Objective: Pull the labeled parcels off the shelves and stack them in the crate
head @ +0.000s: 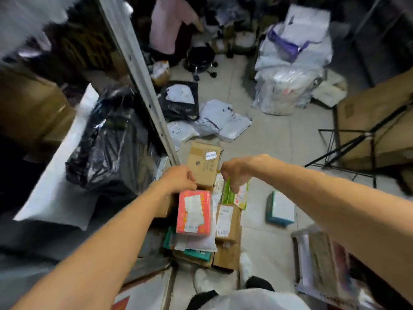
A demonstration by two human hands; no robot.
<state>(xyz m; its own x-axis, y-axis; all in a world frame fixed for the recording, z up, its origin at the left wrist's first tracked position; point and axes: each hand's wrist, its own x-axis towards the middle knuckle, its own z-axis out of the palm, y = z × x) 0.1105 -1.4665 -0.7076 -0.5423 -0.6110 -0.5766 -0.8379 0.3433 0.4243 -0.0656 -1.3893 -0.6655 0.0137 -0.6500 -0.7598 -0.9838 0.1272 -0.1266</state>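
Down on the pale tiled floor (274, 139), a heap of labelled parcels sits between the person's two bare forearms. The left hand (178, 179) has its fingers (191, 175) curled against the near left edge of a tall brown cardboard carton (203, 164), matte, with a small white sticker, at twelve o'clock in the heap. The right hand (234, 173) points downward, its fingers pinching the top of a glossy green-and-white packet (235, 196) at about one o'clock, just beside the carton.

Below the left hand lies a red parcel (194, 212), rectangular, in shiny film, with a long white label. At its three o'clock, touching it, stands a narrow brown box (228, 221) with a barcode label. More flat packets and cardboard lie under both; whether a crate holds them cannot be told.

Apart at three o'clock, a teal-edged box (280, 209) lies flat on the tiles. At twelve o'clock, soft grey poly mailers (223, 121) slump in a loose pile. At ten o'clock, a crinkled black plastic bag (111, 142) bulges behind a perforated metal shelf upright (138, 74).
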